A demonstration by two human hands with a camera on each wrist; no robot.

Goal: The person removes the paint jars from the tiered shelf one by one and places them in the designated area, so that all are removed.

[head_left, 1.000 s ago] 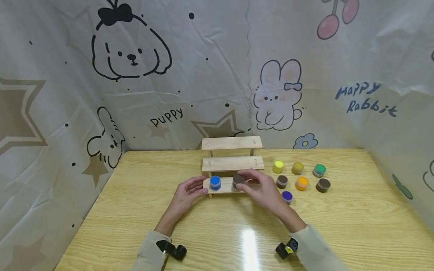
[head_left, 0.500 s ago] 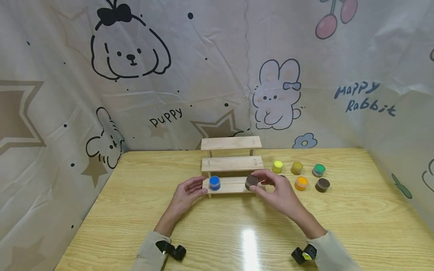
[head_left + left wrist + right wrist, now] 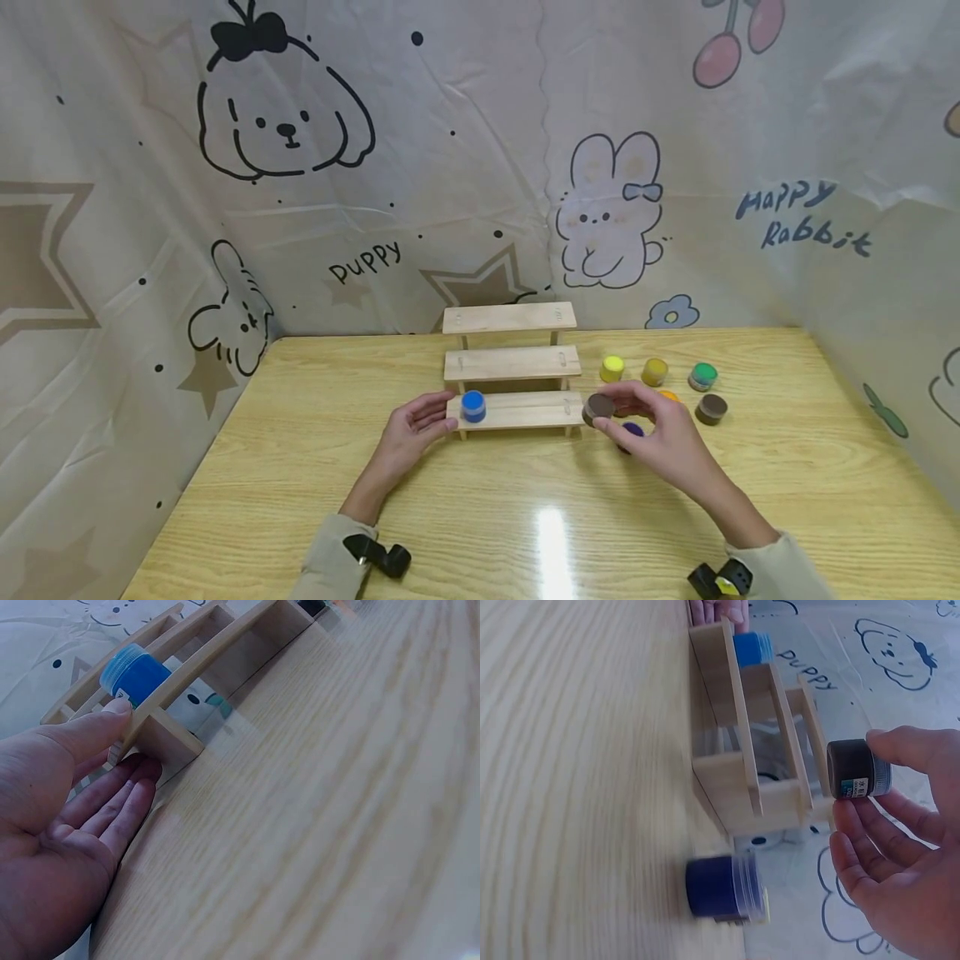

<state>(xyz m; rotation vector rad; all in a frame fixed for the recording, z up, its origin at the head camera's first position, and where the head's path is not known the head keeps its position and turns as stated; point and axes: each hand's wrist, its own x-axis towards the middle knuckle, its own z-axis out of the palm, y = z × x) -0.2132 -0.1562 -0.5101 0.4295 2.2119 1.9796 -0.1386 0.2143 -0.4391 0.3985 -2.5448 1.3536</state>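
Observation:
My right hand [image 3: 663, 429] pinches a small dark brown or black paint jar [image 3: 851, 769] between thumb and fingers, raised off the table just past the shelf's right end. A three-step wooden shelf [image 3: 525, 410] stands in the middle. At the left end of its lowest step, my left hand [image 3: 408, 433] holds the board, thumb on the board's end and fingers curled behind and below it. On that step, near the left thumb, sits a blue paint jar [image 3: 137, 675]. A purple paint jar [image 3: 716, 886] stands on the table below my right hand, partly covered by it in the head view.
Right of the shelf stand more paint jars: yellow [image 3: 612, 368], ochre [image 3: 655, 372], green [image 3: 703, 377] and dark brown [image 3: 712, 408]. An orange jar [image 3: 669, 397] is mostly hidden behind the right hand. A printed curtain [image 3: 465, 167] hangs behind the table.
My right hand has lifted the dark paint jar from the lowest step and carried it right, beyond the shelf's end. The left hand and blue jar have stayed in place.

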